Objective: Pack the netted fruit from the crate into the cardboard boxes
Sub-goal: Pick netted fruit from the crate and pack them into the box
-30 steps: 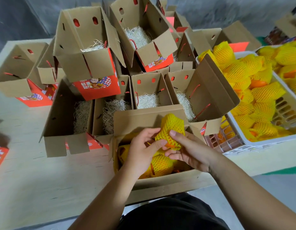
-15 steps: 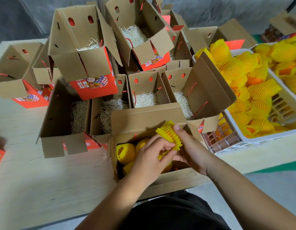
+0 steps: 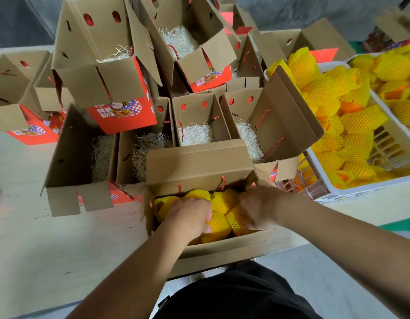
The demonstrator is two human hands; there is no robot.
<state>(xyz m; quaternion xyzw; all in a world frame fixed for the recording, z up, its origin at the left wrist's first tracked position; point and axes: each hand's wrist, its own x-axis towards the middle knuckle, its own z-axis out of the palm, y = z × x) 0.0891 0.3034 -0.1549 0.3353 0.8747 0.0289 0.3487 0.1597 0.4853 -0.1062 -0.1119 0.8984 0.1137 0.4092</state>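
On the wooden table point(image 3: 50, 249), both hands' fingers curl into netted fruit point(image 3: 220, 223), blurred inside the nearest box point(image 3: 199, 162).

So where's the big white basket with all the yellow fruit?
The white crate sits on the person's right in the head view, heaped with netted fruit, just beyond the right hand and beside the open cardboard boxes.

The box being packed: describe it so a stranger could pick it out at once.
On the wooden table stands a cluster of open cardboard boxes. Take the box at the near edge, with both hands inside. The neighbours hold only pale straw; this one holds yellow netted fruit.
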